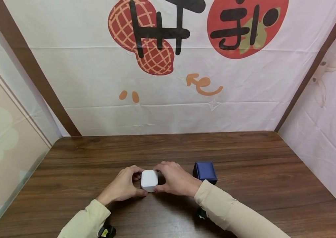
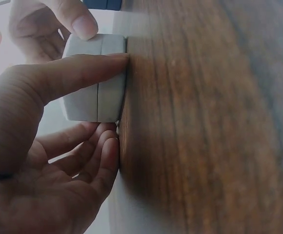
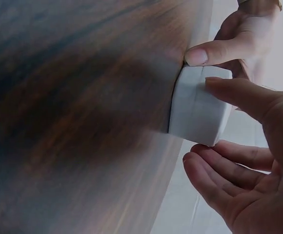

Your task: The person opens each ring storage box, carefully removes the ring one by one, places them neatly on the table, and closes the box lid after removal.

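- Dark wood-grain table, pushed up against a white printed backdrop with red blobs and big black lettering on it.
- Main thing here is the small white box, on the tabletop right between the two hands. It's to the right of the left hand and to the left of the right hand. Neither one's nearer, both are on it.
- Long axis? Can't call one tbh, its top looks roughly square. What I'd say matters more is the seam around its side, running parallel to the table.
- Left hand grips its left side, fingers bent round the far part, left thumb laid across the seam with the tip down by the table.
- Right hand has the other side pinched, fingers at the far corner and right thumb on the near face, tip higher up than the left one's.
- So both grips are narrow, just box-width. How hard they squeeze, can't tell.
- Forearms slant in from the lower corners like a V.
- Blue box sits off to the right, just beyond the right wrist.
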Motion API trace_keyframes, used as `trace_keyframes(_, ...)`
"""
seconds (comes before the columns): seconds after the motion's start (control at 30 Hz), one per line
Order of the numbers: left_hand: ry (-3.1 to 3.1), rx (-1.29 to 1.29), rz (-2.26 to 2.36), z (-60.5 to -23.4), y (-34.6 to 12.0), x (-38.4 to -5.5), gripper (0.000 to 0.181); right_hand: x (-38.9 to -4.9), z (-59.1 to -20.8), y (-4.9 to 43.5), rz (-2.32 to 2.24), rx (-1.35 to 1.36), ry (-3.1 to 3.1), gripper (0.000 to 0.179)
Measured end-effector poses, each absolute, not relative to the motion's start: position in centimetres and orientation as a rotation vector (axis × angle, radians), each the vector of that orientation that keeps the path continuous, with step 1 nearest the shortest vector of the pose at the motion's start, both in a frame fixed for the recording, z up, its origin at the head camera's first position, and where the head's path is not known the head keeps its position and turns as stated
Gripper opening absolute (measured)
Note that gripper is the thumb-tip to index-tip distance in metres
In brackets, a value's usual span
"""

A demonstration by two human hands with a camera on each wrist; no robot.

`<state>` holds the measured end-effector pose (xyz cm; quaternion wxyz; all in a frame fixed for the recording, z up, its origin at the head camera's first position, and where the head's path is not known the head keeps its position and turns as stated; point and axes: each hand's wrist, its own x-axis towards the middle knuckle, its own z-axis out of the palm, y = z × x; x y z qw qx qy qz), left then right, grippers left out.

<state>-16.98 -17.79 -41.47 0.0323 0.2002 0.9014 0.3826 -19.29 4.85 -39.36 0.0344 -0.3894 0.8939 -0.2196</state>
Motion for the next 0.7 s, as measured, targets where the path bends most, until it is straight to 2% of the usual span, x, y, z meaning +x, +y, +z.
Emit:
trace_keyframes(0.43,2.742,0.615,1.258,-41.5,-17.9,-17.0,0.06,-20.2,-38.6,4.8,-0.855,-1.108,2.598,0.036)
trace_keyframes(0.7,2.743,0.658,1.269,-41.6,-17.8,-17.1,0.056,-20.8,-37.6,4.6,-0.975,-0.925,2.5,0.039)
